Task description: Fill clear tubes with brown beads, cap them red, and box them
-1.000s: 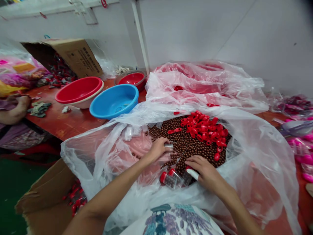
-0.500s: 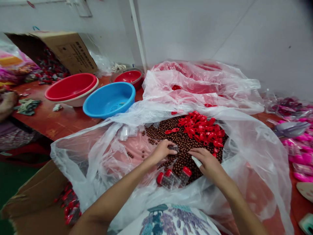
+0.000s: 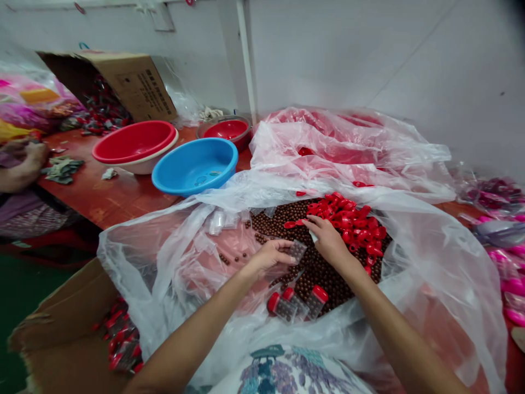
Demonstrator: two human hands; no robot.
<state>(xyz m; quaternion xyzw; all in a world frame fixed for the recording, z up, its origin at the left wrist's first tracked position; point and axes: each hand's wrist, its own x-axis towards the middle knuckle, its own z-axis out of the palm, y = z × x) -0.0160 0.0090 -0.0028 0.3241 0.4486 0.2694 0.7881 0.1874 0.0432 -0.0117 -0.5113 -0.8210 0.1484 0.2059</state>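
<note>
My left hand (image 3: pixel 273 257) pinches a small clear plastic container (image 3: pixel 298 250) above a heap of small brown balls (image 3: pixel 324 273); whether balls are inside it I cannot tell. My right hand (image 3: pixel 328 241) reaches over the heap, fingertips closed at the end of a red cap with a loop-like tab (image 3: pixel 290 224). Something white wraps its thumb or a finger. Beside it lies a pile of red caps (image 3: pixel 356 221). Near me rest several capped containers of brown balls (image 3: pixel 318 301). Clear uncapped containers (image 3: pixel 219 221) lie at the left of the heap.
A clear plastic sheet (image 3: pixel 443 262) lies under the heap. Behind are a blue basin (image 3: pixel 197 164), a red basin (image 3: pixel 135 139) and a bag of red pieces (image 3: pixel 348 137). Cardboard boxes (image 3: pixel 61 328) hold red-capped containers. Another person's hand (image 3: pixel 33 161) is at far left.
My right hand has moved forward and left from the brown balls to the lone red cap. My left hand has loosened its fingers around the container, which shows more now. The view has shifted slightly left.
</note>
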